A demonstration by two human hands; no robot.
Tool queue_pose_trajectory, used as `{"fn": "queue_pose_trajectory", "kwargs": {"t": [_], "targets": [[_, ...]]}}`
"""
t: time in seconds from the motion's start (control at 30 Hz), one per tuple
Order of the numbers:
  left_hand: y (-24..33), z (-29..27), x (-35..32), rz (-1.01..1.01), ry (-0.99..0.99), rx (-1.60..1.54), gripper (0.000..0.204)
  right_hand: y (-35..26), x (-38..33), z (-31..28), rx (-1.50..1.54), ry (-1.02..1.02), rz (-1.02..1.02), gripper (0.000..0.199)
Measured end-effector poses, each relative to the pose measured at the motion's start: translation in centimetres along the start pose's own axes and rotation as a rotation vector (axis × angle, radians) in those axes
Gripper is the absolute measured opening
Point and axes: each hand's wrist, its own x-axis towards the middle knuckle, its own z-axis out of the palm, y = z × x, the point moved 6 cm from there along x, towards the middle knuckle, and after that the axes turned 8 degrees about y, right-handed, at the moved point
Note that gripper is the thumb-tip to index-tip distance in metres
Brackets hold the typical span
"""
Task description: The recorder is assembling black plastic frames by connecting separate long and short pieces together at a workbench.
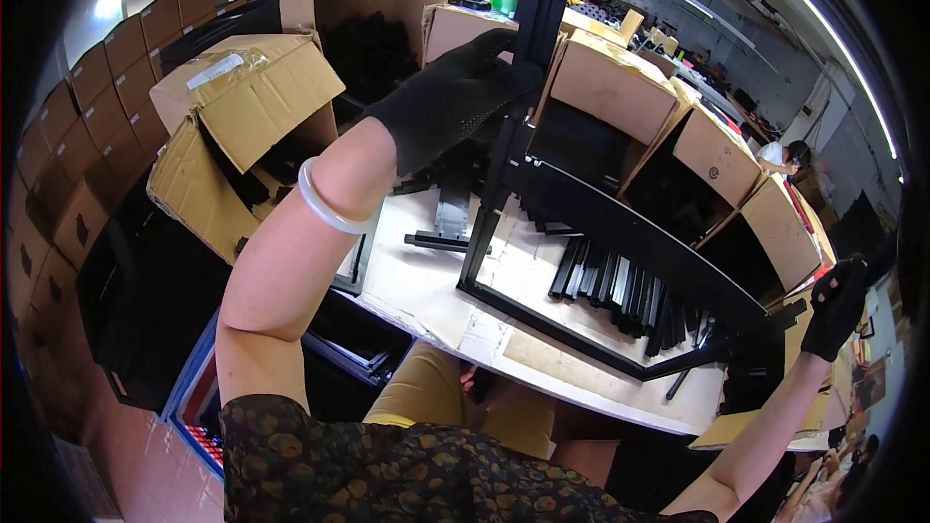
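Observation:
A black metal frame (649,237) with a tall upright post (548,0) stands over the white worktable in front of me. My left hand (460,102), in a black glove, reaches forward and closes on the post near the frame's corner; its fingertips are partly lost against the black metal. Out to the far right, my right hand (837,312), also gloved in black, is raised and closed beyond the frame's right end. What it holds, if anything, blends into the dark background. Black and silver strips (610,281) lie on the table within the frame's outline.
Open cardboard boxes (610,87) with dark contents curve around the table's far side. Another open box (257,97) stands at the left. A grey metal piece (452,211) lies on the white tabletop (417,295). Stacked cartons (107,87) line the left wall. Other people sit in the background.

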Motion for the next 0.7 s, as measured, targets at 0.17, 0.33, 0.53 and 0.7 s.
{"fn": "queue_pose_trajectory", "kwargs": {"t": [0.17, 0.33, 0.53, 0.7], "targets": [[0.9, -0.1, 0.1, -0.091, -0.028, 0.049, 0.037, -0.9, -0.2, 0.0, 0.012, -0.051, -0.009, 0.022], [1.7, -0.2, 0.4, 0.089, -0.378, -0.079, 0.043, 0.6, 0.4, -0.7, -0.108, -0.014, 0.011, 0.026], [0.2, -0.5, 6.8, 0.113, -0.086, -0.359, 0.026, 2.5, 1.1, 1.6, 0.094, -0.189, 0.135, 0.027], [-0.9, 3.3, 8.7, 0.024, -0.028, -0.513, 0.013, 1.0, -0.1, 1.8, -0.228, -0.223, 0.048, 0.033]]}}
